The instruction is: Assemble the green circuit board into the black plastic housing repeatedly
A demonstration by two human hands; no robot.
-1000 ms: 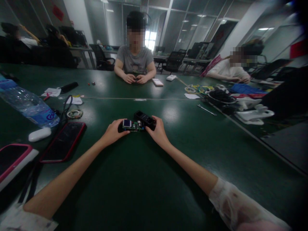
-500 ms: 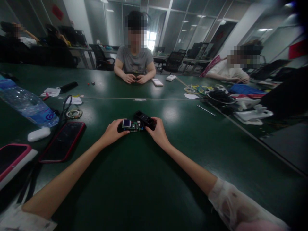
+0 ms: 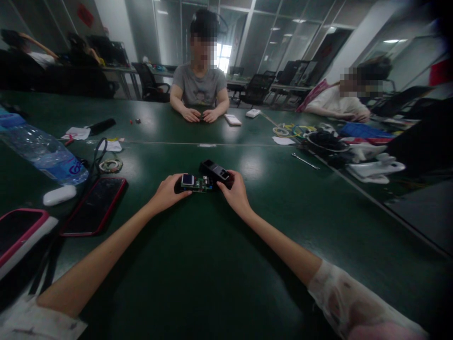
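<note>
In the middle of the head view, my left hand (image 3: 169,192) grips the left end of a green circuit board (image 3: 201,184) with a small screen. The board seems to sit in a dark shell, though my fingers hide part of it. My right hand (image 3: 236,192) is closed on the right end of a black plastic cover (image 3: 215,171) with cut-out openings. This cover is slanted behind the board's right end, close to it; whether they touch I cannot tell. Both pieces are at or just above the green table (image 3: 184,264).
Left of my arms are a red-edged phone (image 3: 95,208), a white case (image 3: 59,195), a water bottle (image 3: 53,153) and another phone (image 3: 19,231). A wrench (image 3: 305,161) and tangled cables (image 3: 325,141) lie at the right. A person in grey (image 3: 200,87) sits opposite.
The black cover in my right hand has tilted slightly, and its openings show differently. The board in my left hand has stayed nearly still. The whole view has shifted a little.
</note>
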